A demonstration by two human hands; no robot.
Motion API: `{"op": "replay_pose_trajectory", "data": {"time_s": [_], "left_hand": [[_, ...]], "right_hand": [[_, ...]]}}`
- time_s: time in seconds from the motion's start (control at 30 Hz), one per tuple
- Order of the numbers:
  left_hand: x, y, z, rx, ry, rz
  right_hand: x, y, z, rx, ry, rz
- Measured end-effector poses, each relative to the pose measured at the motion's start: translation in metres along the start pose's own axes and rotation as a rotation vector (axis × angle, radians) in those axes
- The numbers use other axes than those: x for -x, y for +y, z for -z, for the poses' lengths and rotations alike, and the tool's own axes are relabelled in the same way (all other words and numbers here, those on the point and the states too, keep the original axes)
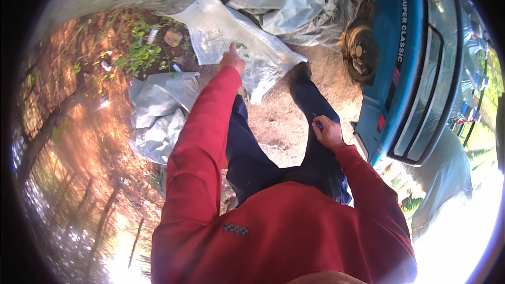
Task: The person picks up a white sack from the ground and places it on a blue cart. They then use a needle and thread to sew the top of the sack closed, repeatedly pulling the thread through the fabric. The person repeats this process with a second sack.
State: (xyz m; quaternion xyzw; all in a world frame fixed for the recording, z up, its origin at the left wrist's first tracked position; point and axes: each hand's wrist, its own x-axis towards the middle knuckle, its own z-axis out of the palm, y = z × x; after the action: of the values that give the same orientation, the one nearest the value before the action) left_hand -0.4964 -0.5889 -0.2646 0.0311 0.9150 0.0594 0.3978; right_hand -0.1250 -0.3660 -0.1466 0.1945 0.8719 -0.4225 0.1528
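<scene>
My left hand (232, 61) reaches over a whitish translucent plastic sheet (221, 19), index finger stretched out and nothing visible in its grasp. Close to that fingertip, a small dark greenish patch (242, 50) shows in the sheet, perhaps a hole. The sheet lies spread on the ground, and one corner meets my dark right shoe (301, 71). Beside my right leg, my right hand (329, 131) is closed around a small purple object (319, 126). Most of that object is hidden by the fingers, so its kind is unclear.
More crumpled plastic sheeting (292, 4) lies ahead, and another folded piece (161, 106) is at left. A blue vehicle (384, 67) bearing writing stands close on the right, its wheel (361, 50) near the sheeting. Stones (173, 38) and green plants (138, 53) dot the left ground.
</scene>
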Motion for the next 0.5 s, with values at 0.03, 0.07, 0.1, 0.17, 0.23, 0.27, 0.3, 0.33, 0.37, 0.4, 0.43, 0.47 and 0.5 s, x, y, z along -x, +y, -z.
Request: {"op": "replay_pose_trajectory", "data": {"time_s": [0.03,0.07,0.1,0.17,0.23,0.27,0.3,0.33,0.37,0.4,0.43,0.47,0.5], "left_hand": [[-0.023,0.003,-0.005,-0.017,-0.005,-0.04],[-0.045,0.005,-0.01,-0.027,-0.02,-0.073],[-0.065,0.006,-0.016,-0.032,-0.06,-0.092],[-0.112,0.011,-0.025,-0.122,-0.067,-0.097],[-0.155,0.02,-0.035,-0.192,-0.075,-0.117],[-0.177,0.023,-0.038,-0.212,-0.066,-0.127],[-0.198,0.024,-0.042,-0.229,-0.058,-0.131],[-0.219,0.024,-0.046,-0.233,-0.068,-0.138],[-0.239,0.022,-0.051,-0.188,-0.079,-0.129],[-0.254,0.02,-0.061,-0.169,-0.015,-0.139],[-0.267,0.015,-0.07,-0.152,0.03,-0.145],[-0.28,0.007,-0.078,-0.215,0.049,-0.192],[-0.289,-0.004,-0.085,-0.282,0.039,-0.235]], "right_hand": [[-0.001,0.0,-0.005,-0.041,0.04,-0.022],[-0.001,0.0,-0.008,-0.024,0.032,-0.014],[0.0,0.001,-0.01,-0.035,0.015,0.002],[-0.001,0.005,-0.01,-0.018,0.039,-0.056],[-0.001,0.011,-0.005,0.004,0.076,-0.055],[-0.002,0.014,-0.003,-0.001,0.087,-0.076],[-0.002,0.018,-0.001,-0.016,0.106,-0.09],[-0.003,0.021,-0.001,0.014,0.096,-0.116],[-0.003,0.023,-0.001,0.017,0.107,-0.117],[-0.004,0.025,-0.002,0.038,0.103,-0.125],[-0.004,0.025,-0.003,0.05,0.101,-0.156],[-0.005,0.025,-0.004,0.046,0.103,-0.171],[-0.006,0.024,-0.005,0.036,0.094,-0.206]]}}
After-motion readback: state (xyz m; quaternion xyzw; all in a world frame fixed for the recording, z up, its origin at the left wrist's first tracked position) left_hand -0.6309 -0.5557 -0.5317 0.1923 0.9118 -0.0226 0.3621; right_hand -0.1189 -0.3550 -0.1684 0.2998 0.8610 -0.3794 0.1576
